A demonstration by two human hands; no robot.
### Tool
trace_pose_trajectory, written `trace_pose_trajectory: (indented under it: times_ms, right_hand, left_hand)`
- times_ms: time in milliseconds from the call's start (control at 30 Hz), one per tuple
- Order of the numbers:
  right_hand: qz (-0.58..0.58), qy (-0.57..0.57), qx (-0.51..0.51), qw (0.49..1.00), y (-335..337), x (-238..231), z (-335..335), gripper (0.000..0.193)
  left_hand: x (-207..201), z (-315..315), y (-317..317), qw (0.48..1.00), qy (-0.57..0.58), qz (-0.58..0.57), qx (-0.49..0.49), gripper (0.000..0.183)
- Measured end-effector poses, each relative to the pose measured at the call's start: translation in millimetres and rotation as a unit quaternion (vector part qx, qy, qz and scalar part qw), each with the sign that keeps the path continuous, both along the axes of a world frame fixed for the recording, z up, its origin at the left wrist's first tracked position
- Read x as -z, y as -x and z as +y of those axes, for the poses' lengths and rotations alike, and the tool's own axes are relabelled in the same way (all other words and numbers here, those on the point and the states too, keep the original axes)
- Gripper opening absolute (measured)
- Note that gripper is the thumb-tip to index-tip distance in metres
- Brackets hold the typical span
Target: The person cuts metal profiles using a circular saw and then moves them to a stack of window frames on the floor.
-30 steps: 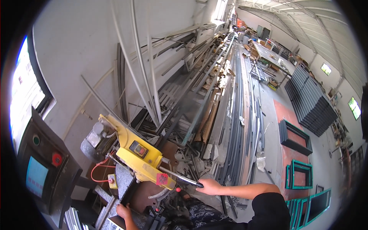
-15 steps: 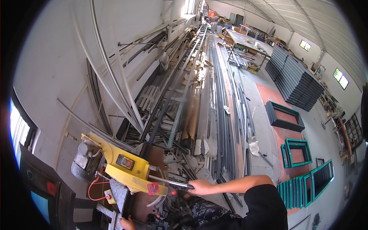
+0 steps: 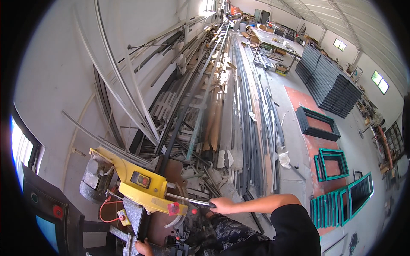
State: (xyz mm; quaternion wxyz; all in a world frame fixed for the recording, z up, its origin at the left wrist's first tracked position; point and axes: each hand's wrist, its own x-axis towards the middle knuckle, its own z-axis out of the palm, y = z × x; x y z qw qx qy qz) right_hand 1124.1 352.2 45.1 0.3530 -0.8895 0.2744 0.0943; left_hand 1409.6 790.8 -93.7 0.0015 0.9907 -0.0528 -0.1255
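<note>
The grey floor is carrying long metal profiles; green-edged rectangular frames are resting on its red strip.

yellow machine, slanted, w/ silver handle, dk bar below

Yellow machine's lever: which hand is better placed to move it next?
Probably the right: the right hand grips the lever near its end, while the left hand is low by the picture's bottom edge, away from it.
</note>
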Motion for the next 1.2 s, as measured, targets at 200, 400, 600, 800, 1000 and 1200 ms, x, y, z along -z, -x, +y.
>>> trace_pose_trajectory:
  times_ms: [200,400,600,800,1000,1200]
  right_hand:
    - [-0.015,-0.010,-0.009,1.000,-0.6,8.9,0.9,0.030]
    - [0.007,0.001,-0.014,1.000,-2.5,13.0,-0.3,0.029]
    - [-0.010,-0.013,-0.008,1.000,0.8,14.7,0.9,0.029]
    - [-0.020,-0.035,-0.018,0.999,-8.6,15.3,3.5,0.026]
    - [0.010,0.008,-0.013,1.000,14.8,6.3,-7.1,0.029]
    - [-0.009,0.001,-0.156,0.988,-61.7,-202.2,0.4,0.031]
  left_hand:
    - [2.1,6.9,-1.9,1.000,0.008,-0.025,0.013,0.072]
    - [10.6,9.3,-6.4,0.999,0.003,-0.036,-0.024,0.076]
    - [2.0,3.3,-0.6,0.999,0.014,-0.034,-0.023,0.078]
    - [58.7,35.7,-12.8,0.977,0.109,-0.180,0.014,0.049]
    - [59.3,5.9,0.5,0.994,0.082,-0.078,-0.001,0.053]
    - [52.7,37.1,9.8,0.990,0.088,-0.110,-0.016,0.056]
